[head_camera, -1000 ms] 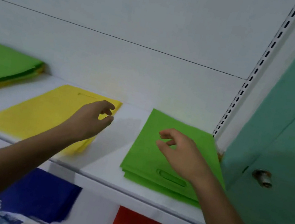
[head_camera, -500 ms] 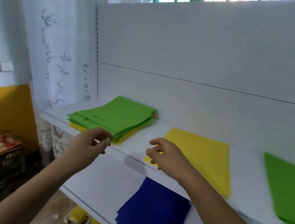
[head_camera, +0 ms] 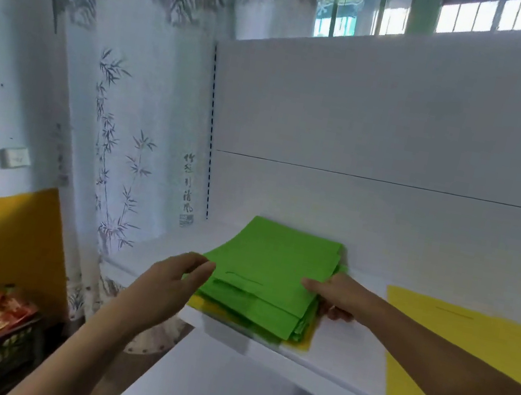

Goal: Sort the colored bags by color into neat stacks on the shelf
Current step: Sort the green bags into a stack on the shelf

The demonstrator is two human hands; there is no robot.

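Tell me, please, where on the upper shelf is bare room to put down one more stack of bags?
The bare white strip of the shelf between the green stack and the yellow bag is free but narrow, and the right hand sits in it. Behind both piles, along the back panel, it is also bare. The left end is crowded.

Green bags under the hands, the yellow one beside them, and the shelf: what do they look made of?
Green bags: probably thin non-woven fabric, matte; the sheets lie flat, bend softly at the edges, and show a die-cut handle slot. Yellow bag: seemingly the same matte, thin sheet, with a faint slot line. Shelf: hard, smooth, white-painted board, possibly metal; cannot tell for sure.
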